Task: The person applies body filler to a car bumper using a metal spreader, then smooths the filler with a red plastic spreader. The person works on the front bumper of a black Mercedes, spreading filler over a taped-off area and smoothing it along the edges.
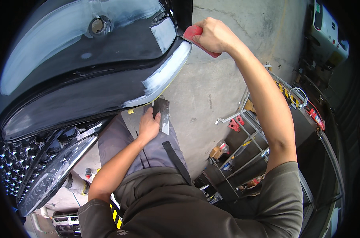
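Note:
A black car bumper (88, 89) fills the upper left, with pale grey-white filler patches (164, 73) smeared along its right end and upper part. At the far right corner of the bumper, my right hand (216, 33) grips a flat red spreader (192, 31). One end of the spreader meets the bumper's edge, or comes very close to it. Lower down, just under the bumper's lower edge, my left hand (149, 126) is closed on a dark flat putty knife (161, 109), whose lower part looks pale and smeared. The bumper's far side is out of sight.
A headlight (57, 174) and a black grille (17, 162) lie at the lower left. To the right stands a metal rack (243, 146) with bottles, boxes and red stands (236, 123). A white vehicle (326, 35) is at the upper right, across the concrete floor (211, 87).

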A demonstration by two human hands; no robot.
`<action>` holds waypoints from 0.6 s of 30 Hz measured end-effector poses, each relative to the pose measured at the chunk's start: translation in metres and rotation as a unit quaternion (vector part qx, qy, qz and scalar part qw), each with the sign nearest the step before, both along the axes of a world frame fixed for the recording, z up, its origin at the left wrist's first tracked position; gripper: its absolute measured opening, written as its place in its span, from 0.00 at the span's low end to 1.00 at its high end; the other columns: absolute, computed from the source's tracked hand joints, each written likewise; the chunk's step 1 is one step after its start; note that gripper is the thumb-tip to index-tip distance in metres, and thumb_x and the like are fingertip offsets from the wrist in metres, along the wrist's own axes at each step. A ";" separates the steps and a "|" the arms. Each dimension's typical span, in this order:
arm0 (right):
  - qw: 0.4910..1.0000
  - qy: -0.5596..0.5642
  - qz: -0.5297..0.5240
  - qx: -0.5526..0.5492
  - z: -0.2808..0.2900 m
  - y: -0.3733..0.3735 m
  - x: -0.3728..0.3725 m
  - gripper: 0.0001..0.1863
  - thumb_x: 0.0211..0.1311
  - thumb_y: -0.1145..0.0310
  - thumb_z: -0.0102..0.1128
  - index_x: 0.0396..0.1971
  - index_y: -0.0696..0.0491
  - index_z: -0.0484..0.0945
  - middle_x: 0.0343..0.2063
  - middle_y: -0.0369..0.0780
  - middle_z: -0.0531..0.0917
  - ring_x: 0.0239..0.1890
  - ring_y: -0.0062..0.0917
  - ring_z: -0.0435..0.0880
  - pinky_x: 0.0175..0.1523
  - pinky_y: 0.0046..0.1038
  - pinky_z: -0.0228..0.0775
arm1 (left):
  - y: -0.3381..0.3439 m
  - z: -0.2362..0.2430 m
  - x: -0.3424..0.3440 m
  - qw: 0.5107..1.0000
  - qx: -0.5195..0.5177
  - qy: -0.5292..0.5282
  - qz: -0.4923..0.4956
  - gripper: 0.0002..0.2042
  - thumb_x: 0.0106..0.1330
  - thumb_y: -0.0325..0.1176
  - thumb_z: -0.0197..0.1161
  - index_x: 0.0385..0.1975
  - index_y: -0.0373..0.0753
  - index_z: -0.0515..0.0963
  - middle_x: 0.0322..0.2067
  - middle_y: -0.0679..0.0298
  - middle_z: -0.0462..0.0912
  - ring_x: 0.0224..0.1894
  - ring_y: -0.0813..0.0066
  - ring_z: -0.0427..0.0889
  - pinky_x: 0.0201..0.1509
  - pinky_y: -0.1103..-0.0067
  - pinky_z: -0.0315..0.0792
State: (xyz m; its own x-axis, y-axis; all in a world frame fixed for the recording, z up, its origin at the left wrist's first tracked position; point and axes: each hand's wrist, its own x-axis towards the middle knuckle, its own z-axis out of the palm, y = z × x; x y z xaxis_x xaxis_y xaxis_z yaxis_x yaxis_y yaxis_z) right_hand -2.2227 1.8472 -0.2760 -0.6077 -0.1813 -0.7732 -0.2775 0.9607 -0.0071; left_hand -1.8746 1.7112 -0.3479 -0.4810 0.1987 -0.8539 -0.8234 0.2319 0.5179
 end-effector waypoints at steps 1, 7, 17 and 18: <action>1.000 -0.007 0.012 0.001 -0.002 -0.001 -0.001 0.19 0.55 0.63 0.60 0.45 0.53 0.87 0.36 0.51 0.88 0.40 0.43 0.89 0.49 0.39 0.82 | 0.000 -0.001 0.001 1.000 0.000 -0.008 -0.010 0.17 0.71 0.39 0.57 0.45 0.28 0.73 0.39 0.33 0.81 0.46 0.32 0.79 0.50 0.53 0.70; 1.000 -0.018 0.023 -0.009 -0.007 -0.005 0.000 0.18 0.54 0.63 0.61 0.43 0.55 0.88 0.35 0.51 0.88 0.39 0.42 0.89 0.48 0.37 0.82 | 0.000 -0.003 0.003 1.000 -0.001 -0.006 -0.018 0.18 0.71 0.40 0.58 0.48 0.29 0.74 0.39 0.35 0.82 0.46 0.34 0.80 0.49 0.54 0.71; 0.987 -0.085 -0.116 -0.075 0.041 -0.025 0.021 0.18 0.54 0.65 0.64 0.44 0.54 0.88 0.29 0.48 0.88 0.32 0.33 0.89 0.43 0.32 0.81 | -0.005 0.002 -0.005 1.000 0.012 -0.003 -0.010 0.16 0.71 0.38 0.57 0.45 0.28 0.73 0.37 0.33 0.82 0.46 0.31 0.79 0.50 0.51 0.70; 0.984 -0.093 -0.134 -0.075 0.047 -0.030 0.025 0.18 0.54 0.65 0.64 0.44 0.54 0.88 0.29 0.48 0.88 0.32 0.33 0.89 0.43 0.32 0.81 | -0.004 0.001 -0.005 1.000 0.011 0.001 -0.011 0.17 0.71 0.38 0.57 0.45 0.28 0.73 0.37 0.33 0.82 0.46 0.32 0.79 0.50 0.51 0.70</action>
